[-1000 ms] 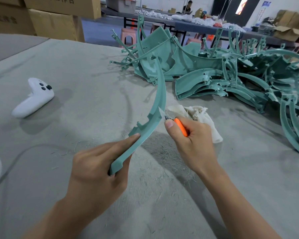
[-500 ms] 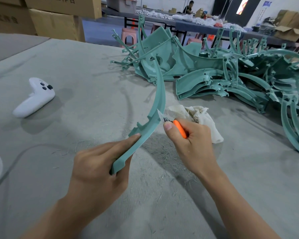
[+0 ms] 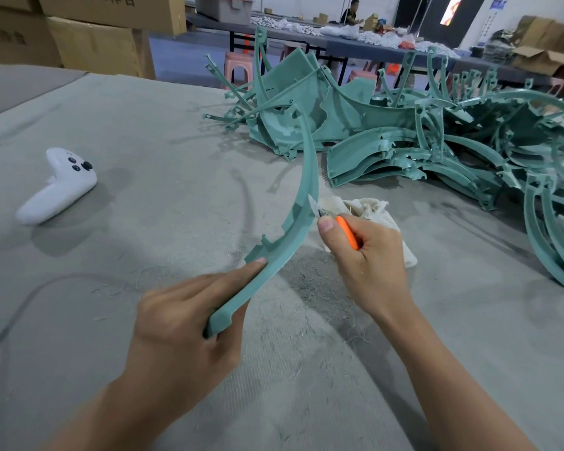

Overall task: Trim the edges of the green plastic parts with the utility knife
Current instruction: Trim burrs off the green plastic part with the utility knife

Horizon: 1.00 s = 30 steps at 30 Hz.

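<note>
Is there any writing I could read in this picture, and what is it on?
"工作台" (blurred, only partly legible): far-left cardboard box.
Print cut off by the frame edge, unreadable: top cardboard box.
Too small to read: blue-and-white wall poster.
No print seen on the utility knife or curved green part.

A white game controller [image 3: 57, 187] lies at left on the grey tabletop [image 3: 144, 157]; cardboard boxes [image 3: 95, 30] upper left; a crumpled cloth [image 3: 365, 206] at centre.

Bright, even indoor light, soft shadows on the table [image 3: 144, 131], sharp focus, wide-angle bending at edges.
</note>
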Available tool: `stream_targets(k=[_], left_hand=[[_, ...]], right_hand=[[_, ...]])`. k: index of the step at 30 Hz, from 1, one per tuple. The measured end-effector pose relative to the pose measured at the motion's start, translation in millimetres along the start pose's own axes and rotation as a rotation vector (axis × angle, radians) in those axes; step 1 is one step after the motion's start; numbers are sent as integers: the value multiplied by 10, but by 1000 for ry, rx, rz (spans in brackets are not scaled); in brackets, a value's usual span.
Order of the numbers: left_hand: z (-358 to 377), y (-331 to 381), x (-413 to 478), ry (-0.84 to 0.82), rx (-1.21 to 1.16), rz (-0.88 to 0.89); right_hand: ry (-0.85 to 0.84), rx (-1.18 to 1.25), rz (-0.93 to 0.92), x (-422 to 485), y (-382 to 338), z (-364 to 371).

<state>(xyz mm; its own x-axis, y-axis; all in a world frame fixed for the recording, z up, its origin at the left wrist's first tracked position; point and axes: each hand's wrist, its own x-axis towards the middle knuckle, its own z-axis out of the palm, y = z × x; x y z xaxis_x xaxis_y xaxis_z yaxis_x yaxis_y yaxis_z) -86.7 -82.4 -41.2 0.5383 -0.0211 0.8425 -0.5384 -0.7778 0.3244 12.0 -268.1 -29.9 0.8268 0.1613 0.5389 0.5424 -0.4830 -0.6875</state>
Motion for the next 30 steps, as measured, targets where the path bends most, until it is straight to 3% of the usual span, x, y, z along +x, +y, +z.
stream_targets(k=[11, 22, 30], left_hand=[[-21, 8, 3, -26, 19, 15], [-63, 6, 27, -109, -154, 47], [-80, -4, 54, -174, -184, 122]], right_hand=[[5, 7, -25, -2, 1, -9], [64, -1, -37, 92, 104, -115], [212, -51, -1, 265, 191, -350]])
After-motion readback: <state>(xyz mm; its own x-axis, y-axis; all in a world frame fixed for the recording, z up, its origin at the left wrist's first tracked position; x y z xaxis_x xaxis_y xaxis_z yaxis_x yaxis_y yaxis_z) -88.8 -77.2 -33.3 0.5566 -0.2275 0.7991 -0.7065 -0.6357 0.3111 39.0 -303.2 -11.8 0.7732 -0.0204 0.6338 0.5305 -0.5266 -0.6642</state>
